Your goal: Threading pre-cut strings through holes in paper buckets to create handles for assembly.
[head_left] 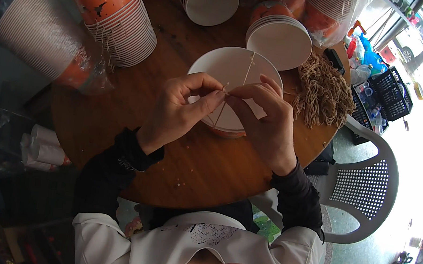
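Observation:
My left hand (185, 104) and my right hand (266, 117) meet above a white-lined paper bucket (216, 60) near the middle of the round table. Both pinch a thin tan string (248, 72) between thumb and fingertips. One stretch of it runs up to the bucket's far rim, and another hangs below my fingertips toward the near rim. Whether the string is knotted between my fingers is too small to tell. To the right of the bucket lies a tangled heap of tan strings (325, 91).
Nested stacks of orange-printed paper buckets (122, 38) stand at the left, one stack (46, 36) in clear plastic. More white-lined buckets (281, 42) lie tilted along the far side. A grey plastic chair (361, 185) is at the right, near black crates (389, 95) on the floor.

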Demonstrator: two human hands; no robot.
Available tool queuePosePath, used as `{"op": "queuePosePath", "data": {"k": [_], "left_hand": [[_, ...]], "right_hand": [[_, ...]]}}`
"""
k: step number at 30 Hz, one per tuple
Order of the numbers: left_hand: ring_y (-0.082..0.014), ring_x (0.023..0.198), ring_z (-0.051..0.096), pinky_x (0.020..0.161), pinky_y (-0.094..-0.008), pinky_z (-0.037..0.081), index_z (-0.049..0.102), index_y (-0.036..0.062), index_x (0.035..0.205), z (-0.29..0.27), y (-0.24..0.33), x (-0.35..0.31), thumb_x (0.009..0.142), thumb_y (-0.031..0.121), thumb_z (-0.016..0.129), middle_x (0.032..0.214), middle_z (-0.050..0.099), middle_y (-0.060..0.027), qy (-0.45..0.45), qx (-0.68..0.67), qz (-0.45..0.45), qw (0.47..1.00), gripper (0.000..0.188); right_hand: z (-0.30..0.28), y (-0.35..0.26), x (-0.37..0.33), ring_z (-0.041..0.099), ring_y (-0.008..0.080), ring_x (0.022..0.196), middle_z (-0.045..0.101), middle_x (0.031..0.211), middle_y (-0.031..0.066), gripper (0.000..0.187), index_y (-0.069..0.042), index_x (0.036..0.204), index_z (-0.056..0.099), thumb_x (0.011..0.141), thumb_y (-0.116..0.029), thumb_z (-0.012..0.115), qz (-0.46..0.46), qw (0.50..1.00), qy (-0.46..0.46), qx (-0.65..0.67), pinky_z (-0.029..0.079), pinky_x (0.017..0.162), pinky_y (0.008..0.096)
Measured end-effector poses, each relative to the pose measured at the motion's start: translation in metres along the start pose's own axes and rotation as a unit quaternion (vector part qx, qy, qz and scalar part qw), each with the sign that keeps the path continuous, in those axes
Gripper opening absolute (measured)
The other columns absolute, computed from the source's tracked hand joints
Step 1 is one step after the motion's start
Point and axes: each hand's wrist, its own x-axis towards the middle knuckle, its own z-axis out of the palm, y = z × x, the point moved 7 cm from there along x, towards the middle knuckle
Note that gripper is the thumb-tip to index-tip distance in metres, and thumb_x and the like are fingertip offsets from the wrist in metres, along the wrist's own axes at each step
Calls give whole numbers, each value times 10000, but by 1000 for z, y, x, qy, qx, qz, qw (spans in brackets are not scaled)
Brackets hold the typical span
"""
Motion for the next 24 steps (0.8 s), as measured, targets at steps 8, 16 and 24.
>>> {"op": "queuePosePath", "data": {"k": [8, 16, 24], "left_hand": [[-53, 759, 602, 731, -224, 495, 636, 23, 966, -1, 3, 0, 887, 32, 656, 840, 652, -6, 39, 57, 30, 997, 82], [-195, 683, 634, 946, -392, 444, 670, 74, 907, 7, 29, -8, 821, 25, 690, 762, 656, -31, 59, 297, 239, 922, 101], [-187, 667, 627, 933, -368, 447, 660, 59, 897, 5, 26, -6, 802, 21, 681, 754, 649, -36, 72, 253, 172, 949, 104]], "right_hand": [[3, -8, -4, 622, 275, 824, 641, 799, 59, 99, -62, 844, 607, 777, -42, 676, -47, 998, 22, -38, 405, 986, 437], [2, -8, -4, 619, 280, 823, 642, 803, 60, 105, -59, 854, 606, 781, -34, 676, -50, 998, 29, -34, 413, 977, 437], [3, -13, -4, 610, 271, 836, 633, 819, 55, 137, -63, 891, 608, 777, -15, 668, -56, 997, 28, -44, 410, 987, 441]]}}
